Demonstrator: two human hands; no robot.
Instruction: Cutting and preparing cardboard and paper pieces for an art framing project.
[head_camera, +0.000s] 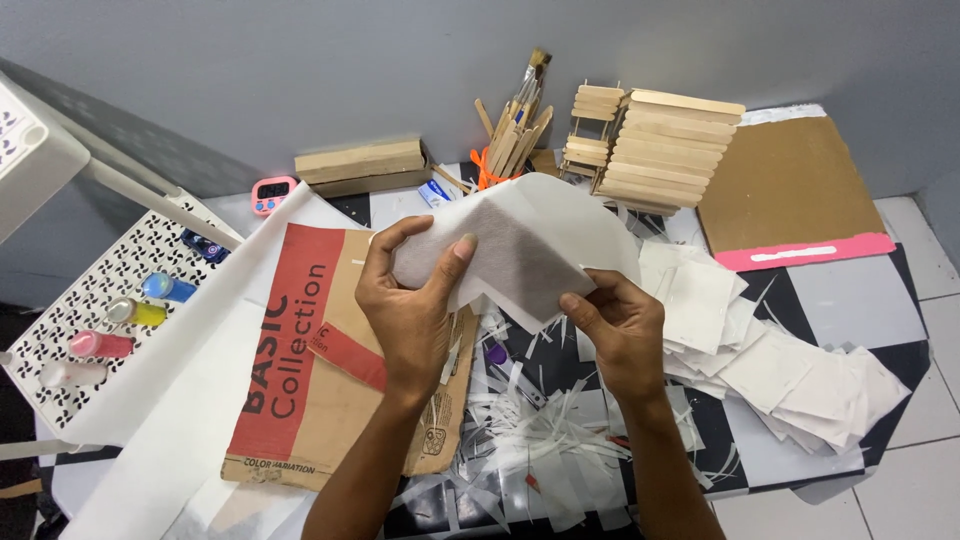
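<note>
Both my hands hold one sheet of thin white paper (530, 240) up over the table, bent into a peak in the middle. My left hand (415, 300) pinches its left side between thumb and fingers. My right hand (620, 325) grips its lower right edge. Below the hands lie a brown and red cardboard piece (300, 370) and a heap of white paper strips (540, 430). A pile of white paper squares (770, 350) spreads out to the right.
At the back stand stacked wooden craft-stick structures (655, 145), a bundle of sticks and brushes (515, 125), wooden blocks (360, 165) and a pink timer (272, 192). A brown envelope (790, 185) lies back right. A white perforated tray (75, 330) at left holds paint bottles (135, 312).
</note>
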